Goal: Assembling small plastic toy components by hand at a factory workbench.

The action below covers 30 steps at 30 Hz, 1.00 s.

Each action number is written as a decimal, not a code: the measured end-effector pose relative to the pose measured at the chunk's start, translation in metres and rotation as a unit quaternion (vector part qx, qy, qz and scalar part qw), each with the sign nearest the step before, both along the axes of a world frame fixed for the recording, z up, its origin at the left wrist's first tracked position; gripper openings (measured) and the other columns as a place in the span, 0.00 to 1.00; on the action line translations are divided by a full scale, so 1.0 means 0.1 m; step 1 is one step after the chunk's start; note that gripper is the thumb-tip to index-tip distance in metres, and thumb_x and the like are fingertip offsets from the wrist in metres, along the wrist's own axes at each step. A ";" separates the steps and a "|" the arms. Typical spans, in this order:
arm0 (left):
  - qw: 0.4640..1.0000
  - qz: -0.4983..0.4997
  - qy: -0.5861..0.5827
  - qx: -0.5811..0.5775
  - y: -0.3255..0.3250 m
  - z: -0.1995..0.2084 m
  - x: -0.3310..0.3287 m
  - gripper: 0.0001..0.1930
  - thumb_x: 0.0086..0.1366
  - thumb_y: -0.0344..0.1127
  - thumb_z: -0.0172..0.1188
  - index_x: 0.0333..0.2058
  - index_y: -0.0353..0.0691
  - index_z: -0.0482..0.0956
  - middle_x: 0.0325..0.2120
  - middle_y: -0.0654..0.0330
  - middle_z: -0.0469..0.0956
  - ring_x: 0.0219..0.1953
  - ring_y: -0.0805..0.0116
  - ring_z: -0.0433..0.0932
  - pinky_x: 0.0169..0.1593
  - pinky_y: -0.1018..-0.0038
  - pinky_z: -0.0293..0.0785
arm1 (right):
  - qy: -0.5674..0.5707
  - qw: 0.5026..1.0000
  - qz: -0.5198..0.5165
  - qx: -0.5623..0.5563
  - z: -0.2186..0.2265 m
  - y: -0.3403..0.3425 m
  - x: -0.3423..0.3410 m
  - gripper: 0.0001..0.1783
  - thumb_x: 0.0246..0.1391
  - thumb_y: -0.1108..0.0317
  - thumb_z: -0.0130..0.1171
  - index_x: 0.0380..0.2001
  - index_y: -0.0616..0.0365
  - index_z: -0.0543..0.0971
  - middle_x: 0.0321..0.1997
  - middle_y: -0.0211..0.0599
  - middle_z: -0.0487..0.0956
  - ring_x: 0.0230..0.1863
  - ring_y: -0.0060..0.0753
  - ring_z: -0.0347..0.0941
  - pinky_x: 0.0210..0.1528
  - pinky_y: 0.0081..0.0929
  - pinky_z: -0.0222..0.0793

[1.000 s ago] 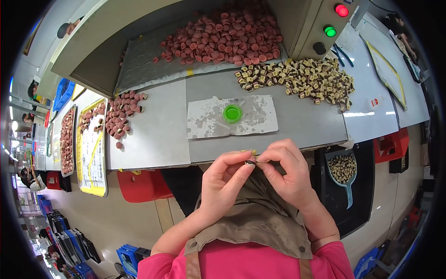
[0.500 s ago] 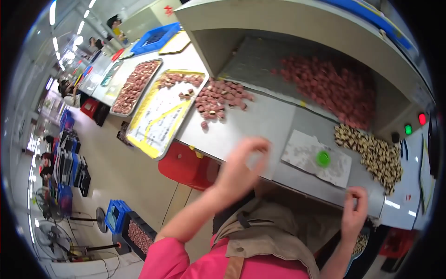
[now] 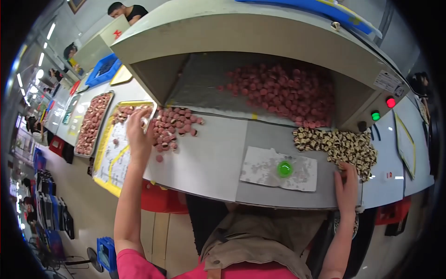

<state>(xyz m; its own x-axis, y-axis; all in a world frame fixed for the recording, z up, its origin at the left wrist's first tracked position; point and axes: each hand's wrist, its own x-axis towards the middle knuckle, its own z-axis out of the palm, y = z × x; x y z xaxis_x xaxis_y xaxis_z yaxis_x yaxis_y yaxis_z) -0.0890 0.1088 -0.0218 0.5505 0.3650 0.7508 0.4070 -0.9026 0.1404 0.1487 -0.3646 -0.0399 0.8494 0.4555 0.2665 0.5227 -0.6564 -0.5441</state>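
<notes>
My left hand (image 3: 139, 135) reaches over the right rim of a shallow tray (image 3: 110, 143) lined with white paper and yellow strips. Its fingers curl together, and whatever they hold is hidden. Small round pink pieces (image 3: 173, 124) lie beside that hand, some in the tray and more on the table. At the right, my right hand (image 3: 347, 188) has thumb and fingers bent but apart, the fingertips at the near edge of a heap of small cream-and-dark pieces (image 3: 355, 151). Between the hands a round bright green object (image 3: 285, 169) sits on a stained white sheet (image 3: 255, 169).
A beige hooded box (image 3: 260, 35) stands across the table, with a large heap of pink pieces (image 3: 283, 93) under it. Green (image 3: 375, 116) and red (image 3: 390, 102) lights glow on its right post. Left stand a full tray (image 3: 94, 123) and a blue crate (image 3: 103, 69). A red stool (image 3: 162, 197) is below.
My left hand has moved left, from above the table to the paper-lined tray. My right hand has gone from the table's front edge to the cream-and-dark heap. The view has turned.
</notes>
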 end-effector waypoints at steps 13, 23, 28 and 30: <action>0.948 -0.196 0.108 -0.226 -1.05 -0.37 1.98 0.13 0.55 0.37 0.62 0.38 0.39 0.76 0.38 0.49 0.74 0.38 0.48 0.74 0.40 0.61 0.72 | -0.004 0.997 0.071 0.037 0.09 0.11 0.14 0.11 0.51 0.77 0.57 0.39 0.61 0.73 0.34 0.39 0.74 0.34 0.38 0.72 0.36 0.29 0.67; 0.827 -0.253 0.039 -0.501 -1.46 0.00 1.18 0.12 0.64 0.37 0.56 0.43 0.38 0.76 0.39 0.58 0.75 0.36 0.72 0.75 0.39 0.76 0.72 | -0.159 0.979 0.114 -0.061 -0.04 0.25 0.21 0.11 0.48 0.77 0.57 0.38 0.60 0.74 0.35 0.42 0.74 0.38 0.45 0.72 0.40 0.34 0.68; 0.498 -0.314 -0.075 -0.805 -2.10 -0.12 0.70 0.13 0.68 0.37 0.52 0.47 0.37 0.71 0.39 0.63 0.74 0.39 0.75 0.74 0.45 0.80 0.72 | -0.096 0.985 0.122 -0.070 -0.01 0.17 0.15 0.11 0.48 0.77 0.57 0.38 0.60 0.74 0.36 0.41 0.73 0.40 0.44 0.71 0.41 0.33 0.68; 0.427 -0.386 -0.027 -0.817 -2.26 -0.25 0.60 0.12 0.68 0.36 0.51 0.46 0.37 0.71 0.39 0.62 0.75 0.40 0.74 0.74 0.45 0.78 0.72 | -0.064 0.987 0.122 -0.083 0.05 0.15 0.10 0.12 0.48 0.77 0.57 0.38 0.60 0.74 0.37 0.41 0.72 0.41 0.44 0.71 0.41 0.33 0.68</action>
<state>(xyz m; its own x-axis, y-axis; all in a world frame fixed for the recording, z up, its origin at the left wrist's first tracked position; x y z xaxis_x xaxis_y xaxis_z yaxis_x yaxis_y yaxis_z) -0.0292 -0.1175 -0.0466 0.9786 0.1507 -0.1398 0.0326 0.5577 0.8294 0.1586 -0.3500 -0.0347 0.6739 0.6883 0.2685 0.7330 -0.5775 -0.3596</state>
